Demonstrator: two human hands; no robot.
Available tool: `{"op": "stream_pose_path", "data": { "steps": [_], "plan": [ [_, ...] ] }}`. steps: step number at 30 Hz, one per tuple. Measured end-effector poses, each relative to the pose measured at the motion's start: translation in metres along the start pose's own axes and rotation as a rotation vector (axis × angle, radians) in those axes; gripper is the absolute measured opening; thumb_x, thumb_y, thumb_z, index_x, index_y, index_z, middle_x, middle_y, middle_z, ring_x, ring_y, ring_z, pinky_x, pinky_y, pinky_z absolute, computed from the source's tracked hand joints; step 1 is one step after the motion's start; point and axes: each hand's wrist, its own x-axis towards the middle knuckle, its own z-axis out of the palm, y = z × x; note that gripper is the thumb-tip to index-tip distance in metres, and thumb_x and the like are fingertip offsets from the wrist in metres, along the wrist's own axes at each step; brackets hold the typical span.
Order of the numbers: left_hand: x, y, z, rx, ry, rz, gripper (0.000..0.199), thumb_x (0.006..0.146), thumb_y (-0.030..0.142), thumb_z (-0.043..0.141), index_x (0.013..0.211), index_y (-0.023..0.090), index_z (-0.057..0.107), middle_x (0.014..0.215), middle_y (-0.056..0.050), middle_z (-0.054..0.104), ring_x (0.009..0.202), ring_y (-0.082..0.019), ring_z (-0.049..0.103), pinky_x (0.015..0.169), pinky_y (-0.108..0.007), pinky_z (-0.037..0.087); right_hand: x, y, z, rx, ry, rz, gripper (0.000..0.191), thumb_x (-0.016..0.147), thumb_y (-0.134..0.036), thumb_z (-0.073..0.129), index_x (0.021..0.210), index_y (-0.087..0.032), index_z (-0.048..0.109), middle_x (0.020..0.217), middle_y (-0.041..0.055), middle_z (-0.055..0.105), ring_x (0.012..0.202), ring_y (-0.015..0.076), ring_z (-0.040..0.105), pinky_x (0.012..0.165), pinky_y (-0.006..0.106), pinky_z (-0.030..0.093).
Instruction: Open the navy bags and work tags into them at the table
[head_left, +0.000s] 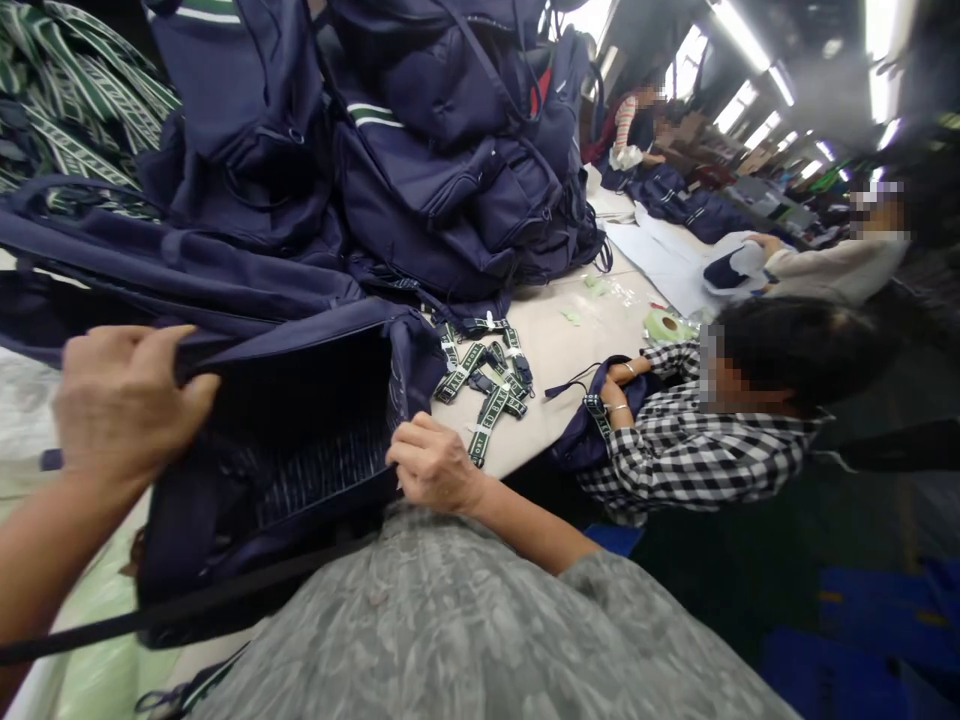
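Holding a navy bag (322, 410) open, the person's two hands work right in front of the body, above a garment (450, 620) of soft grey cloth with a mottled, streaky pattern. The bag lies at the near edge of the table, its mouth a wide, boxy opening; inside, the dark lining carries fine pale lines. The left hand (127, 405) has its fingers curled over the upper rim, thumb toward the opening, grasping the fabric. The right hand (435, 465) is clenched on the rim at the opposite corner, knuckles bent.

Just beyond the right hand, short straps (491, 415) of flat green webbing with white edges and lettering lie in a loose tangle on the pale, smooth tabletop (559, 350). Behind the bag rises a bulky heap of navy bags (442, 150), their cloth creased and sagging, with rounded pockets and green-and-white bands. To its left hang long striped ribbons (90, 90) in a dense, draping bundle.

Across to the right, a co-worker in a crisp black-and-white checked shirt (690, 435) handles a crumpled navy pouch (581, 430) with a thin cord; a round, pale green roll (664, 325) sits nearby. Farther off, another person in a cream top (832, 265) bends over white and navy fabric (731, 270), and long tube lights (739, 30) glow overhead.
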Motion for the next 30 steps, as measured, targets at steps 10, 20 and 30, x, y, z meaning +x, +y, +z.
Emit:
{"op": "stream_pose_path", "data": {
  "steps": [10, 20, 30],
  "plan": [
    [-0.057, 0.059, 0.032, -0.399, -0.778, 0.145, 0.051, 0.073, 0.068, 0.051, 0.094, 0.024, 0.068, 0.081, -0.007, 0.072, 0.08, -0.034, 0.068, 0.07, -0.04, 0.051, 0.065, 0.022, 0.031, 0.197, -0.007, 0.107, 0.023, 0.09, -0.007, 0.042, 0.09, -0.017, 0.062, 0.1, 0.0044, 0.06, 0.094, 0.0155, 0.052, 0.097, 0.028, 0.042],
    [-0.045, 0.018, 0.027, -0.583, -0.624, -0.456, 0.06, 0.059, 0.069, 0.059, 0.096, 0.022, 0.07, 0.097, -0.004, 0.075, 0.101, -0.035, 0.066, 0.093, -0.041, 0.049, 0.052, 0.054, 0.058, 0.631, 0.034, 0.84, 0.018, 0.081, -0.033, 0.065, 0.092, -0.022, 0.058, 0.081, -0.0036, 0.064, 0.077, 0.0134, 0.062, 0.076, 0.026, 0.048],
    [-0.057, 0.052, 0.03, -0.504, -0.598, -0.301, 0.05, 0.064, 0.066, 0.054, 0.085, 0.024, 0.072, 0.082, -0.001, 0.074, 0.09, -0.032, 0.067, 0.079, -0.036, 0.049, 0.02, 0.049, 0.111, 0.724, 0.035, 1.104, 0.054, 0.068, -0.025, 0.068, 0.115, -0.022, 0.043, 0.07, -0.0094, 0.055, 0.067, 0.0142, 0.061, 0.068, 0.027, 0.049]
  ]
}}
